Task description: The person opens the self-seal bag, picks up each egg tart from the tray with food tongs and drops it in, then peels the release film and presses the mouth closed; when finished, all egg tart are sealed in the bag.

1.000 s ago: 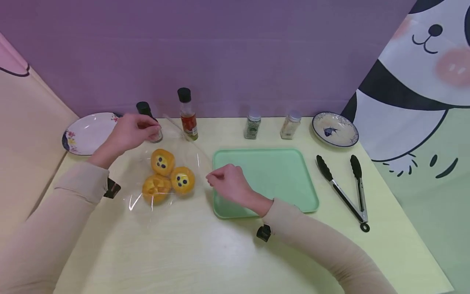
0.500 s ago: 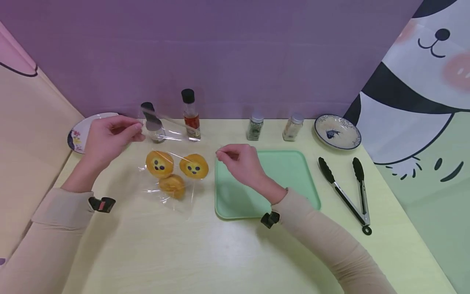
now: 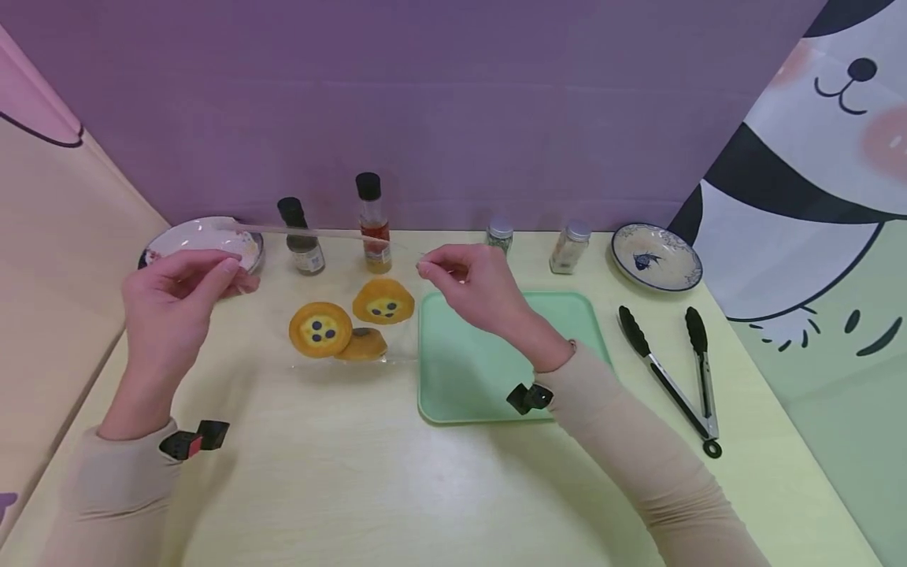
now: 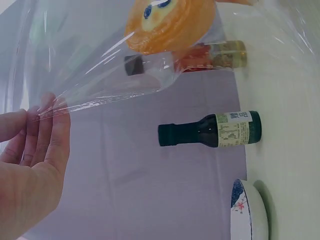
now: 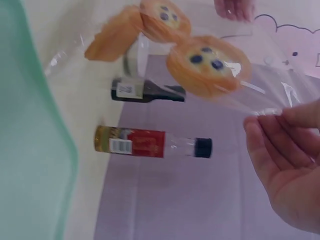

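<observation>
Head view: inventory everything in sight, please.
Bag: 1, clear, left of centre
Pastries: 3, golden, inside bag
Tray: 1, green, right of pastries
Tongs: 1, black-silver, right of tray
Small bottle: 1, dark, back left
Tall bottle: 1, red-labelled, right of small bottle
Jars: 2, pale-lidded, behind tray, one partly hidden
Oval plate: 1, white floral, far left
Dish: 1, white, blue-rimmed, right of jars
Table: 1, pale yellow, beneath
Backdrop: 1, purple, behind
Side panels: 2, cream-pink left, panda-printed green right
Left hand: 1, pinching bag
Right hand: 1, pinching bag
Sleeves: 2, beige, both arms
Wrist cameras: 2, black, both wrists
</observation>
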